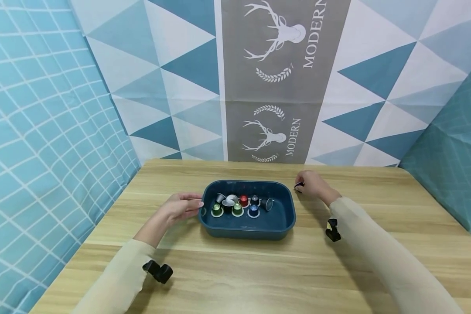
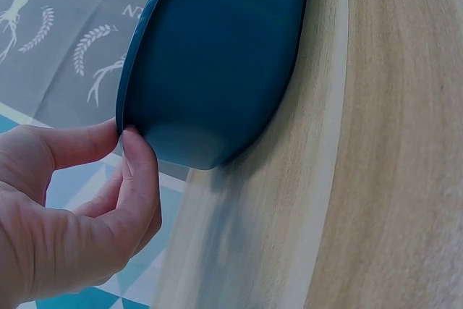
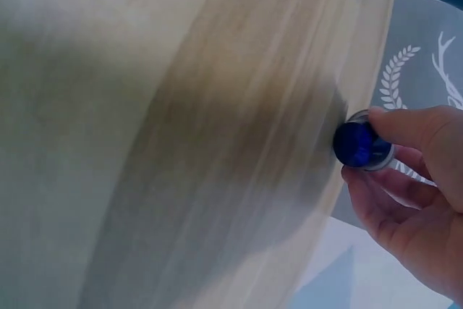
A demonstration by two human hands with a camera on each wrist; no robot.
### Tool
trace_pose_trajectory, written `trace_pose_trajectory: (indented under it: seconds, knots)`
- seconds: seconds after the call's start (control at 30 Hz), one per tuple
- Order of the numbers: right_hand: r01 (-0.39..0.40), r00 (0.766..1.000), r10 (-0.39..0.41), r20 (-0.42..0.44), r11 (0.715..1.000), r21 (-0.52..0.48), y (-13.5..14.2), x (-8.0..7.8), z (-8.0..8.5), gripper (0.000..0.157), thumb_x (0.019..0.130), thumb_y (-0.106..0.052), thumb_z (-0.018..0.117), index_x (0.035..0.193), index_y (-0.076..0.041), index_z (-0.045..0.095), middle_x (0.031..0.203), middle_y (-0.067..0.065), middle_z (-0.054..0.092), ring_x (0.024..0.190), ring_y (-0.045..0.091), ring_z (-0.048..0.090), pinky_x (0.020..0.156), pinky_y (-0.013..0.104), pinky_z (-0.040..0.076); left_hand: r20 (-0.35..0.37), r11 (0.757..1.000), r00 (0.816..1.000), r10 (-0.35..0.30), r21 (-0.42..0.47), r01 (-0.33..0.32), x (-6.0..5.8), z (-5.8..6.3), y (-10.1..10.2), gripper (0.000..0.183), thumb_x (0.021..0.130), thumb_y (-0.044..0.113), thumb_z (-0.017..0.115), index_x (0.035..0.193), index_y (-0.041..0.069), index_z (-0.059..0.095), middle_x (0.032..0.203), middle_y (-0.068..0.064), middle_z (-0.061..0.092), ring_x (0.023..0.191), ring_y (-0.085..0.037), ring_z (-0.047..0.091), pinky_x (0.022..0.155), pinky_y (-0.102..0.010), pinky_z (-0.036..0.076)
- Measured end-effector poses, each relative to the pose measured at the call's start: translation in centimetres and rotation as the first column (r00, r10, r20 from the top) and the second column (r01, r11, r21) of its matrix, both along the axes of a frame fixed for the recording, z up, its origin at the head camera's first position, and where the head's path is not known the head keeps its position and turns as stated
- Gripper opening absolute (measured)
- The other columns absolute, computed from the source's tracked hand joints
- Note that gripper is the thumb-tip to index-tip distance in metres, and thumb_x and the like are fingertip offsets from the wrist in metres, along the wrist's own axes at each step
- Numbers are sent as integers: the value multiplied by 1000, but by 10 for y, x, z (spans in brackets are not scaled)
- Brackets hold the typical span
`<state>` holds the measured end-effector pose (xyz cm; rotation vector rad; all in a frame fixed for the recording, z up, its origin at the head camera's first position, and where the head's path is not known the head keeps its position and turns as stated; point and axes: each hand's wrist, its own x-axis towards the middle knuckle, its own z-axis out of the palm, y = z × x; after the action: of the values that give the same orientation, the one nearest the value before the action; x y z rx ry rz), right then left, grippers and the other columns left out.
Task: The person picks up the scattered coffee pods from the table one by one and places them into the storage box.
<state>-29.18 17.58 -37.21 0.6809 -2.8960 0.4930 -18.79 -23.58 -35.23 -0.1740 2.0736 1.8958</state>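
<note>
A dark blue plastic basin (image 1: 243, 234) stands mid-table, holding several coffee capsules, among them a red one (image 1: 244, 200), a blue one (image 1: 253, 210), green ones (image 1: 237, 209) and silver ones. At its left end, my left hand (image 1: 179, 206) pinches the rim between thumb and index finger, as the left wrist view (image 2: 94, 208) shows closely. To the right of the basin, my right hand (image 1: 313, 183) is low by the tabletop. Between its thumb and fingers it pinches a dark blue coffee capsule (image 3: 355, 144).
The wooden table (image 1: 235, 279) carries the basin and ends at a patterned cloth backdrop (image 1: 274, 87) behind. A blue gridded cloth (image 1: 43, 131) hangs along the left side. Black camera mounts (image 1: 158, 271) sit on both sleeves.
</note>
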Motion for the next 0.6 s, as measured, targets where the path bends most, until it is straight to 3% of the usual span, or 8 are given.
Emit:
trace_pose_trajectory:
  seconds: [0.3,0.6]
  knots:
    - [-8,1000,8,16,1000,-15,1,-4,-7,5,81,-5,67,77,-5,64,79,10,68,75,20,62,75,39,55,1,1000,1000,1,-21,0,-1,-2,0,48,91,6,62,135,-7,47,117,-12,64,94,-10,66,81,-20,57]
    - [-20,1000,20,-9,1000,-11,8,3,-4,9,80,-7,73,77,-6,65,78,8,68,72,18,59,73,39,53,-6,1000,1000,-4,-16,4,-2,-2,0,48,91,5,62,135,-7,47,109,-6,66,92,-9,65,81,-20,57]
